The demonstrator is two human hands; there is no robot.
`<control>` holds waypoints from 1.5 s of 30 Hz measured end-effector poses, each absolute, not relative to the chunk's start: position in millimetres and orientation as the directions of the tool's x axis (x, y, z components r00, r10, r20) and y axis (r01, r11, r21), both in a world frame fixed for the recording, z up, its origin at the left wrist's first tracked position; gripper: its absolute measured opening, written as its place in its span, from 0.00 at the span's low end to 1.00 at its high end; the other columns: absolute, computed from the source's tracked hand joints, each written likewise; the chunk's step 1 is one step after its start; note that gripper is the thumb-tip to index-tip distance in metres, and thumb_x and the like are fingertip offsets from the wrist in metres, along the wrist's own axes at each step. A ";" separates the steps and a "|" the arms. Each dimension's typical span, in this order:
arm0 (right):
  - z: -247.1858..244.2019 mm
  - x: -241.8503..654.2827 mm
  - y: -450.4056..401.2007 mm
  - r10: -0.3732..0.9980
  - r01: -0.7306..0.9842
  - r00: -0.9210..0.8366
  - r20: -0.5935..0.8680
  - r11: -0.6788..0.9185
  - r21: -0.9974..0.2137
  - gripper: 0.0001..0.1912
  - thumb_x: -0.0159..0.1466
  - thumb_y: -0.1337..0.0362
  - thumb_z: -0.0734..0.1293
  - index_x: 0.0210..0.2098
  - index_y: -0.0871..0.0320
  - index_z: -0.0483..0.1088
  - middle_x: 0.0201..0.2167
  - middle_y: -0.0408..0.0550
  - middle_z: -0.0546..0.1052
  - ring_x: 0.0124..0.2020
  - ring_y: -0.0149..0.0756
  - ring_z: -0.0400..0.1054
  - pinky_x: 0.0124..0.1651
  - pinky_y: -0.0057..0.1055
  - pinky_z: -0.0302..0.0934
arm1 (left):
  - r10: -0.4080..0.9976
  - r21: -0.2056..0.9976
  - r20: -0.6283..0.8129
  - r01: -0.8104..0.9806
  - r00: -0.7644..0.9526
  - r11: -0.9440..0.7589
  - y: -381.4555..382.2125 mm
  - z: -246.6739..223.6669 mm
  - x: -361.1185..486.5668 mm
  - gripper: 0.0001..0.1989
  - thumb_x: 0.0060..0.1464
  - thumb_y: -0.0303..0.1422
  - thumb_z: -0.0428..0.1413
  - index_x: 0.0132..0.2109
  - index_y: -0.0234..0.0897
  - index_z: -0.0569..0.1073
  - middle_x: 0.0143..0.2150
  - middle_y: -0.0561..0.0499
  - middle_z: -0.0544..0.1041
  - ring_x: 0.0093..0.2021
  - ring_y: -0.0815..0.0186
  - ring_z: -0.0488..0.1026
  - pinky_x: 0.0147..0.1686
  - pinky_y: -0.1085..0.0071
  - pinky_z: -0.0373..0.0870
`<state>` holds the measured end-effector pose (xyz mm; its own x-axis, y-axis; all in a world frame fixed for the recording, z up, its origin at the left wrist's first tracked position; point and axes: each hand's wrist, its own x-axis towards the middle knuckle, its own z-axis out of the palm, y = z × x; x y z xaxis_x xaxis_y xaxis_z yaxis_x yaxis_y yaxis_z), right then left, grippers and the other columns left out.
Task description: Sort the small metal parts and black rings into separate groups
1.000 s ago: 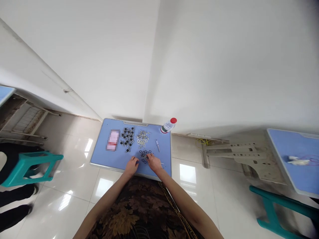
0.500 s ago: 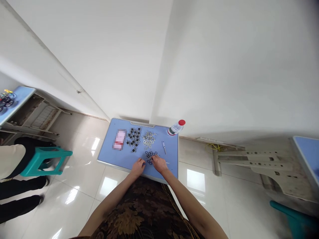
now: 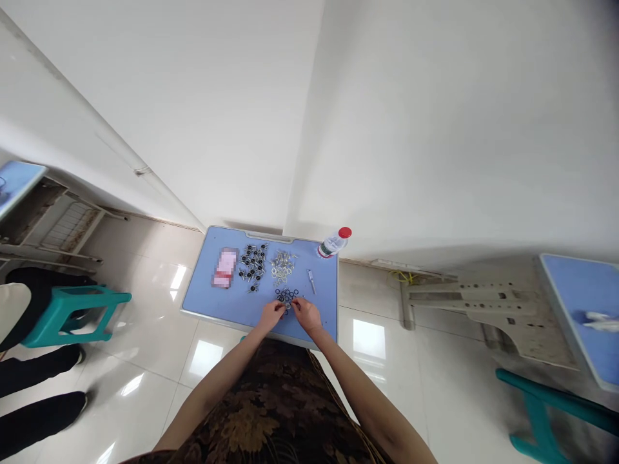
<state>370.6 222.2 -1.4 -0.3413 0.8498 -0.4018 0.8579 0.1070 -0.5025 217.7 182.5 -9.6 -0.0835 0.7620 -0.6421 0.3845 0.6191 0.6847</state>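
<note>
Over the near edge of the blue table [image 3: 213, 305], my left hand [image 3: 271, 315] and my right hand [image 3: 308, 314] face each other, fingertips pinched close together. Something small may be between them, but I cannot make it out. Just beyond the fingertips lies a group of black rings [image 3: 286, 294]. Behind the rings is a pile of small silvery metal parts [image 3: 281, 265]. To its left several metal pieces with black rings on them [image 3: 253, 261] are spread out. A slim white and grey tool [image 3: 311, 281] rests right of the piles.
A clear bottle with a red cap [image 3: 333, 245] stands at the table's far right corner. A blurred-out pink item [image 3: 225, 265] lies at the left. Green stools [image 3: 62, 316] flank me, with a person seated left. A white wall [image 3: 242, 129] rises behind the table.
My left hand has moved in toward my right hand, so the fingertips now nearly meet in front of the black rings. The whole view has shifted slightly.
</note>
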 end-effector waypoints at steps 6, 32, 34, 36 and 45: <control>-4.2 373.8 214.8 0.864 0.857 -0.308 -0.400 0.069 -0.511 0.14 0.70 0.64 0.61 0.45 0.53 0.79 0.45 0.49 0.83 0.45 0.41 0.77 0.44 0.30 0.66 | 0.775 0.699 -0.622 0.367 -0.110 0.613 184.0 -8.1 221.4 0.10 0.62 0.26 0.53 0.44 0.33 0.78 0.38 0.44 0.83 0.37 0.62 0.80 0.45 0.64 0.76; -1.0 365.6 221.7 0.723 0.894 -0.447 -0.526 0.338 -0.295 0.11 0.71 0.69 0.61 0.51 0.58 0.71 0.53 0.55 0.76 0.44 0.41 0.75 0.41 0.30 0.62 | 0.888 0.365 -0.455 0.923 0.063 0.121 188.7 6.6 231.2 0.10 0.65 0.25 0.50 0.47 0.35 0.75 0.51 0.43 0.77 0.50 0.56 0.75 0.53 0.61 0.70; -1.9 367.8 222.0 0.728 0.894 -0.445 -0.522 0.326 -0.308 0.11 0.71 0.69 0.61 0.50 0.58 0.71 0.52 0.54 0.76 0.43 0.41 0.75 0.41 0.31 0.62 | 0.895 0.357 -0.440 0.928 0.067 0.106 187.2 5.4 230.2 0.09 0.65 0.25 0.52 0.47 0.35 0.75 0.51 0.43 0.77 0.50 0.56 0.75 0.52 0.60 0.70; -2.7 371.1 222.3 0.734 0.887 -0.453 -0.506 0.316 -0.336 0.10 0.70 0.69 0.62 0.48 0.58 0.72 0.51 0.53 0.77 0.43 0.40 0.74 0.42 0.31 0.62 | 0.899 0.372 -0.432 0.923 0.077 0.100 185.7 4.3 228.7 0.08 0.64 0.26 0.53 0.46 0.35 0.76 0.50 0.42 0.78 0.49 0.56 0.75 0.52 0.60 0.70; 0.7 386.1 225.2 0.798 0.835 -0.448 -0.404 0.212 -0.508 0.10 0.71 0.66 0.61 0.46 0.56 0.74 0.47 0.50 0.79 0.43 0.39 0.74 0.41 0.29 0.62 | 0.940 0.570 -0.342 0.799 0.019 0.191 179.1 1.9 216.3 0.07 0.65 0.26 0.53 0.41 0.37 0.76 0.46 0.46 0.78 0.48 0.61 0.75 0.51 0.65 0.68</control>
<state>386.1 225.2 0.7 -0.4480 0.7977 -0.4038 0.8349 0.2116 -0.5082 216.3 179.1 1.9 0.0195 0.9396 -0.3417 0.7989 0.1909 0.5704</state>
